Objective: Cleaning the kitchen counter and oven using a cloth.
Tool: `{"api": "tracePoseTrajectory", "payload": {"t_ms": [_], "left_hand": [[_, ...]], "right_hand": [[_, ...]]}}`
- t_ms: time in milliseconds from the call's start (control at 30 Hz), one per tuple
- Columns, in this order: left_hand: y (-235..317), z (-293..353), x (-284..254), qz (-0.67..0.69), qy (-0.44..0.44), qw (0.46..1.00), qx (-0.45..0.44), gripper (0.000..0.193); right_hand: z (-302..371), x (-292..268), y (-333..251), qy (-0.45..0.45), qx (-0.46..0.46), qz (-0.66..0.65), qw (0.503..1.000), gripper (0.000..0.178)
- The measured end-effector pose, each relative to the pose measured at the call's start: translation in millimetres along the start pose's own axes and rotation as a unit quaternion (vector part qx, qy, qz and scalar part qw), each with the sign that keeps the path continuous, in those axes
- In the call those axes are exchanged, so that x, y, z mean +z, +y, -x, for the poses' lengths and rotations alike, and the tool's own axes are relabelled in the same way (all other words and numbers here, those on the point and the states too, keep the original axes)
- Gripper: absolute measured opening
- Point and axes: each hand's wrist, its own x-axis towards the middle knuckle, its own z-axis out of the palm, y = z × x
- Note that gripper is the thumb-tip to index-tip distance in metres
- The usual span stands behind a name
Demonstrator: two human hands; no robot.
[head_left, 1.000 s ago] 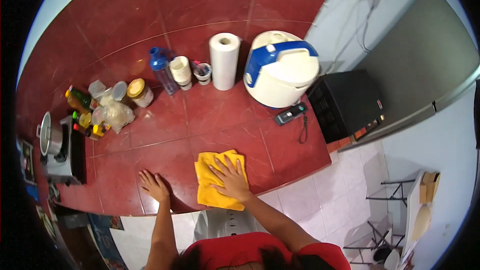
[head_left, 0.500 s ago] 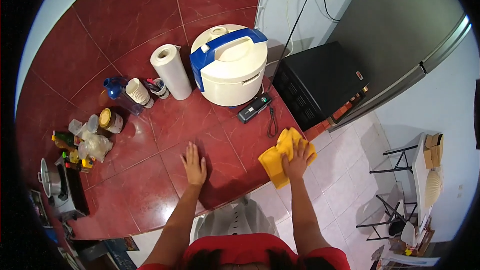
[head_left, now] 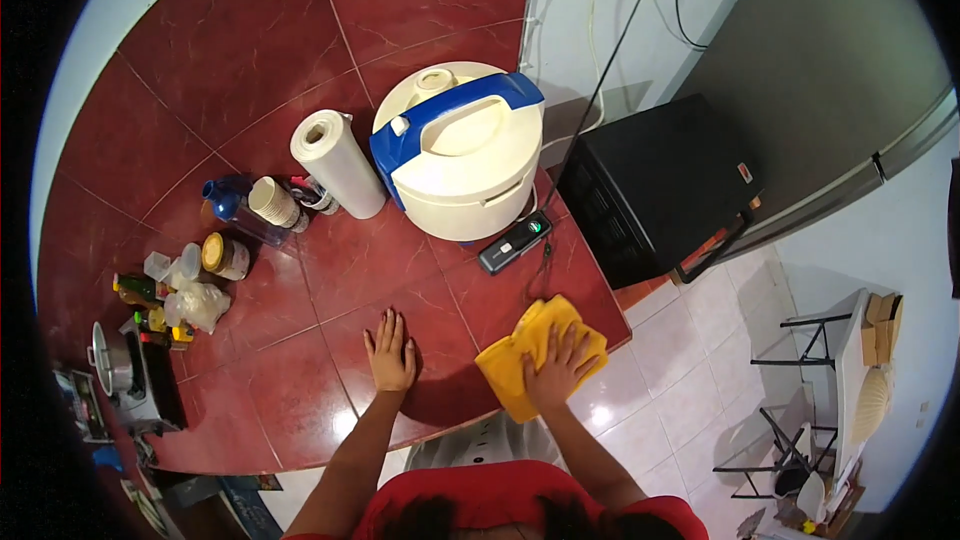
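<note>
- Your right hand (head_left: 560,365) lies flat on the yellow cloth (head_left: 535,352), fingers spread wide and pressing down; it grips nothing, only pins the fabric under the palm.
- The yellow cloth is a soft, rumpled rag, folded unevenly with raised creases, bright against the dark surface. It sits at the near right corner of the countertop (head_left: 330,410), its far edge showing beyond your fingertips and one corner trailing toward your wrist.
- Your left hand (head_left: 390,355) rests palm down on the bare countertop, fingers straight and slightly fanned, holding nothing; it is near the cloth but apart from it.
- The countertop is glossy dark red tile with pale veining and thin grout lines, reflecting light near your left hand.
- Just beyond your right fingertips lies a dark, slim rectangular remote control (head_left: 515,242), matte plastic, with a thin cord beside it.
- Further beyond stands a rounded cream rice cooker (head_left: 462,155) with a blue handle band across its smooth lid.
- Beyond your left fingertips stands a white paper towel roll (head_left: 338,162), an upright cylinder, tilted in the view.
- Right of the remote control sits a boxy black appliance (head_left: 655,185), matte sided.
</note>
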Motion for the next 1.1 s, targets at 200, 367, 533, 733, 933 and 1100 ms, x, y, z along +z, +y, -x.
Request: {"api": "tracePoseTrajectory", "payload": {"t_ms": [200,367,533,733,933,1100], "left_hand": [[1.9,-4.4,-1.2,0.021,-0.009,1.0,0.0,0.054],[-5.6,-0.8,0.1,0.026,-0.02,0.999,-0.019,0.057],[-12.3,6.7,5.4,0.072,0.033,0.997,-0.024,0.066],[-8.5,6.5,-0.2,0.134,0.042,0.99,-0.034,0.072],[-8.7,5.5,0.1,0.114,0.05,0.992,-0.035,0.073],[-11.4,6.2,-2.2,0.147,0.086,0.985,-0.026,0.07]], "right_hand": [[-11.5,0.8,-35.1,-0.08,-0.044,0.005,0.996,0.08],[-4.6,2.1,-80.0,-0.105,-0.168,-0.053,0.979,0.08],[-47.4,15.9,-134.9,-0.111,-0.321,-0.112,0.934,0.08],[-115.0,40.7,-218.8,-0.095,-0.392,-0.106,0.909,0.078],[-146.9,60.9,-289.4,-0.053,-0.394,-0.101,0.912,0.072],[-146.5,63.5,-302.2,-0.036,-0.406,-0.115,0.906,0.069]]}}
